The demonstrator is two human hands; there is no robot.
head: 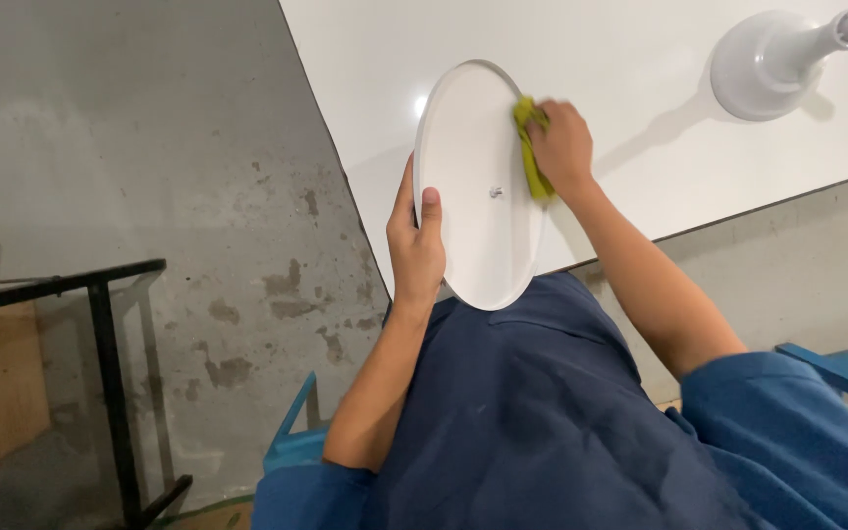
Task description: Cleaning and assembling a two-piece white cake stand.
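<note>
Fingers (532,128) press yellow cloth (530,147) onto white disc (478,186); lamp base (760,67) nearby.

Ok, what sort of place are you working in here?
Probably a workshop or small assembly space, not a home. The concrete floor is bare and stained, a black metal frame stands on it, and a white lamp base sits on the plain white table beside the round white disc being wiped.
</note>
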